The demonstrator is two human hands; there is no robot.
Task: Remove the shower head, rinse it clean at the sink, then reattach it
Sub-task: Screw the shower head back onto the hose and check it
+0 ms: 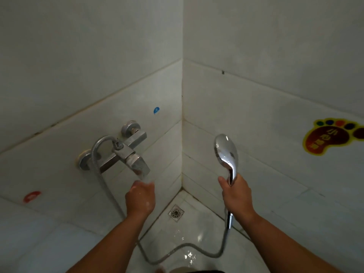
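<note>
Right hand (235, 196) is gripping the chrome shower head (226, 152), fingers wrapped round its handle; left hand (140, 198) is catching water, tap spout (140, 166) just above its fingers, their spread unclear.

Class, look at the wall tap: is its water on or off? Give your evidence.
On. Water streams from the spout onto the left hand beneath it; the floor below is wet.

Chrome shower head (226, 152), white tiles (256, 119), yellow-red foot sticker (331, 137).
</note>
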